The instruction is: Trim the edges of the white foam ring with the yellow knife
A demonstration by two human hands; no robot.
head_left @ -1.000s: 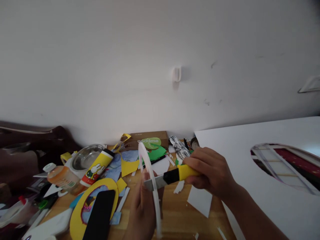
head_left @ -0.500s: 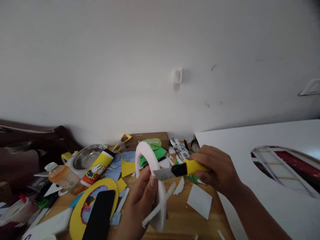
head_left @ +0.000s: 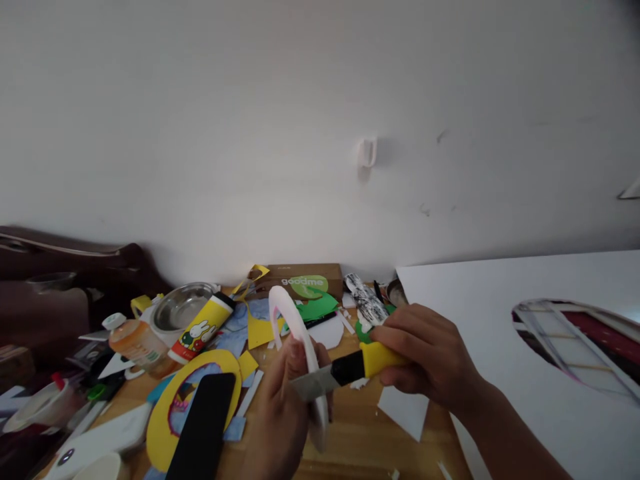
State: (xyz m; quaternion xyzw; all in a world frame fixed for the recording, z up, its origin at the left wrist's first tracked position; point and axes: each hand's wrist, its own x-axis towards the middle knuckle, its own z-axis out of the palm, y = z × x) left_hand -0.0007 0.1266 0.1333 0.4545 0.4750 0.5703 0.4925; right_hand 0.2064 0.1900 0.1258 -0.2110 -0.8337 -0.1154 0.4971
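My left hand (head_left: 285,393) is closed on a white foam ring (head_left: 293,317), held up on edge above the table. A yellow-and-black utility knife (head_left: 350,368) is gripped by its handle in my right hand (head_left: 427,353). Its wide blade lies across the ring's edge, close to my left thumb and fingers. The ring's lower part is partly hidden behind my left hand and the blade.
Left on the wooden table (head_left: 370,453) are a black phone (head_left: 203,427), a yellow ring (head_left: 157,433), an orange drink bottle (head_left: 137,343) and a metal bowl (head_left: 183,307). A cardboard box (head_left: 277,275) stands by the wall. A large white board (head_left: 480,287) lies right.
The knife blade has moved down along the ring, its tip now lower and further left. The ring has turned more edge-on. A thin white strip that hung beside it is gone from view.
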